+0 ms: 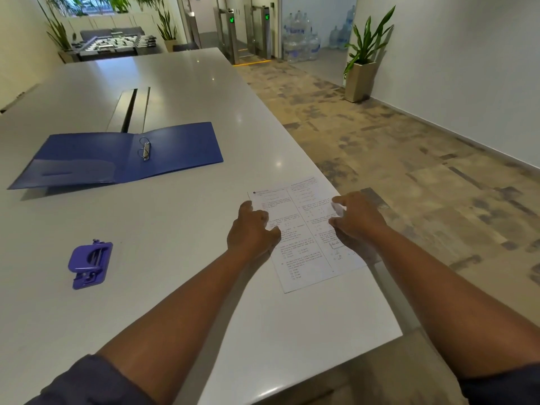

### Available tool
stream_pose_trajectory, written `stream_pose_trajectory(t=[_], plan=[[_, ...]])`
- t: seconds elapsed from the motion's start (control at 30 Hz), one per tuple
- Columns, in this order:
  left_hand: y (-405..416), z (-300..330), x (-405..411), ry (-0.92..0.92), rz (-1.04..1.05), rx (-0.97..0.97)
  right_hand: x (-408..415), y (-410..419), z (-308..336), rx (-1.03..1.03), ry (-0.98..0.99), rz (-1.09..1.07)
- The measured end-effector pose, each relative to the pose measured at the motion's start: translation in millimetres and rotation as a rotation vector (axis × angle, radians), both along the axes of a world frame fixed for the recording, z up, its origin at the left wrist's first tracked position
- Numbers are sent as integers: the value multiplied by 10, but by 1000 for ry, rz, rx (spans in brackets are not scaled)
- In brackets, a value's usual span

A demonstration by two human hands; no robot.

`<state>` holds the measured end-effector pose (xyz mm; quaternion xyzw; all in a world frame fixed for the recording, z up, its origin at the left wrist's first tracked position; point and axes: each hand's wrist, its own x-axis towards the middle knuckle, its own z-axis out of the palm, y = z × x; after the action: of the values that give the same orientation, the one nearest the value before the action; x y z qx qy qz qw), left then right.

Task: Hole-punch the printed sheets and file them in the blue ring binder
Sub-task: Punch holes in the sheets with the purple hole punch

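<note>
The printed sheets (304,229) lie flat near the right edge of the white desk (175,83), one corner reaching just past that edge. Both hands rest on the paper. The left hand (252,229) sits on the sheets' left margin with its fingers curled down onto the page. The right hand (355,219) covers the right margin, fingers bent, and appears to pinch the paper's edge (the contact point is blurred, so the hold cannot be confirmed).

The blue ring binder (122,156) lies open and flat, well apart from the sheets, toward the far left. Its metal rings (145,149) stand at the spine. A purple hole punch (90,265) sits on the desk to the near left, apart from both binder and sheets.

A potted plant (362,62) stands on the floor by the right wall.
</note>
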<state>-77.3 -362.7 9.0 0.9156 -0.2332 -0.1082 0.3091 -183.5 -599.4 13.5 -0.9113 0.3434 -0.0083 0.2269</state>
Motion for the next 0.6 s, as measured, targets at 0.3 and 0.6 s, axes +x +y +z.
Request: stream_pose_trajectory(t=[0.3,0.6], plan=[[0,29,53,-52,-70,67,31,64,33,33,-13,59],[258,110,185,233,15,-324,242,499,208,-38,-129,2]])
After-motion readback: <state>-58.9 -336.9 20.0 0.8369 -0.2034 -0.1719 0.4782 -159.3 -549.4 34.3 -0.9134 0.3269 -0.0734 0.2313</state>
